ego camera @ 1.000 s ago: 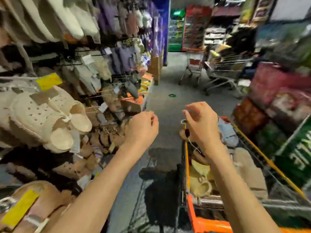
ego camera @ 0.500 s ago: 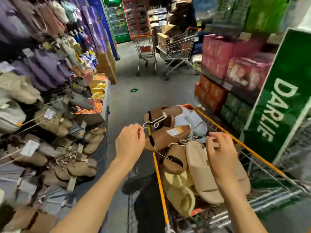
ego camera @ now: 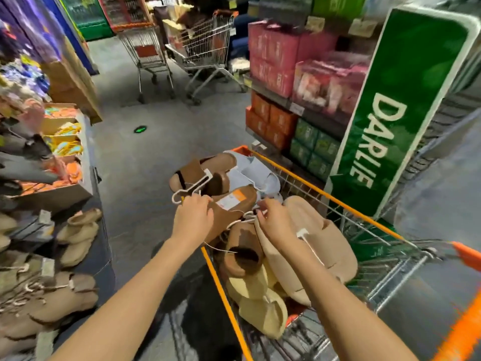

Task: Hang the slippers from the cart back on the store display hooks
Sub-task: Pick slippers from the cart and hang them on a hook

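An orange-rimmed wire cart point(ego camera: 335, 201) holds several slippers: a brown pair point(ego camera: 234, 201) with an orange label, a light blue pair point(ego camera: 260, 175), a large beige pair point(ego camera: 322, 238) and a yellow pair point(ego camera: 263, 306). My left hand point(ego camera: 194, 218) lies on the labelled brown slipper, fingers curled at the hook end of a white plastic hanger point(ego camera: 192, 187). My right hand point(ego camera: 272, 221) pinches a thin white hanger loop point(ego camera: 247, 217) between the brown and beige slippers. The display rack point(ego camera: 75, 230) with hung tan slippers stands to the left.
Two empty wire carts point(ego camera: 197, 48) stand down the aisle. On the right, shelves carry pink and orange boxes point(ego camera: 281, 61) beside a green sign point(ego camera: 385, 142). Grey floor point(ego camera: 145, 178) lies open between the rack and my cart.
The view swung from the slipper rack to the cart. Both hands dropped from mid-air onto the slippers; the left reached the hanger hook, the right closed on a white loop.
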The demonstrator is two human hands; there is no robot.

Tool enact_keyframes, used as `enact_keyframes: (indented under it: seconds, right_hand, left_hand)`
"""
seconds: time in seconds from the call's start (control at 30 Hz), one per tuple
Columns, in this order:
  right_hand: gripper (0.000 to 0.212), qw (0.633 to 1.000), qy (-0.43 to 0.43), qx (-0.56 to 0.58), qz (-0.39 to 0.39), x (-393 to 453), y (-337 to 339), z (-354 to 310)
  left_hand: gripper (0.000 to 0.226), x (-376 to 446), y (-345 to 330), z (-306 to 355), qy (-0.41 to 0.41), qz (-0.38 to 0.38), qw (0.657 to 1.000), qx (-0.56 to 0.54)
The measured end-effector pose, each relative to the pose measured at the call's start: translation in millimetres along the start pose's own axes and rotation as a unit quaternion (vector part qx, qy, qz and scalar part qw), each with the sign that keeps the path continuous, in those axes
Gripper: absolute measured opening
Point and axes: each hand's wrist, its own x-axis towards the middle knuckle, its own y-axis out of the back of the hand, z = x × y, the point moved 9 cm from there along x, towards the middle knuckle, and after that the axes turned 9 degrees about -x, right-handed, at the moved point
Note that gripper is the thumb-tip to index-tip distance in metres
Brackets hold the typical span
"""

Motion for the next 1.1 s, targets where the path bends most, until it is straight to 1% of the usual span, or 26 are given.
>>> enact_keyframes:
  seconds: [0.07,0.1,0.17,0.2,0.3,0.43,0.47,0.53,0.6,0.67,0.73,0.8,0.87,1.0,1.1]
  right_hand:
    - [0.019,0.999,-0.026,-0.031,-0.032,5,-17,4]
    - [0.019,0.997,-0.026,-0.066,-0.043,8,-25,5]
    - [0.025,0.987,-0.013,-0.153,-0.051,11,-41,-1]
    - [0.028,0.983,-0.019,-0.173,-0.053,13,-51,-4]
    - [0.030,0.981,-0.089,-0.133,-0.110,19,-99,-14]
    - [0.045,0.967,-0.151,-0.170,-0.110,28,-134,-21]
    - [0.044,0.964,-0.161,-0.179,-0.109,30,-138,-22]
    - [0.034,0.962,-0.179,-0.183,-0.092,34,-142,-28]
    - [0.030,0.956,-0.215,-0.174,-0.099,33,-148,-28]
    - [0.033,0.949,-0.243,-0.168,-0.108,29,-154,-27]
    - [0.036,0.945,-0.269,-0.162,-0.092,26,-154,-21]
    - [0.033,0.944,-0.288,-0.150,-0.062,29,-151,-13]
    - [0.034,0.939,-0.307,-0.146,-0.044,32,-147,-6]
    - [0.039,0.932,-0.322,-0.160,-0.048,36,-150,4]
    - [0.050,0.925,-0.331,-0.185,-0.021,42,-142,7]
  left_hand:
    - [0.031,15,-22,-1,-0.034,-0.040,0.999,0.014]
    - [0.032,23,-31,-2,-0.054,-0.055,0.997,0.019]
    - [0.032,39,-46,-4,-0.084,-0.076,0.993,0.021]
    - [0.032,46,-52,-5,-0.097,-0.083,0.992,0.019]
    - [0.038,63,-71,-9,-0.136,-0.126,0.982,0.027]
    - [0.040,73,-90,-11,-0.182,-0.195,0.962,0.057]
    - [0.039,74,-94,-12,-0.188,-0.213,0.956,0.070]
    - [0.036,75,-103,-14,-0.199,-0.244,0.945,0.093]
    - [0.033,76,-107,-14,-0.212,-0.252,0.938,0.110]
    - [0.032,78,-109,-15,-0.231,-0.253,0.930,0.132]
    - [0.034,81,-112,-17,-0.250,-0.268,0.917,0.156]
    - [0.036,84,-114,-20,-0.257,-0.277,0.911,0.164]
    - [0.032,84,-115,-19,-0.258,-0.272,0.912,0.168]
    - [0.028,79,-116,-17,-0.245,-0.255,0.916,0.189]
    - [0.030,79,-118,-19,-0.245,-0.247,0.919,0.185]
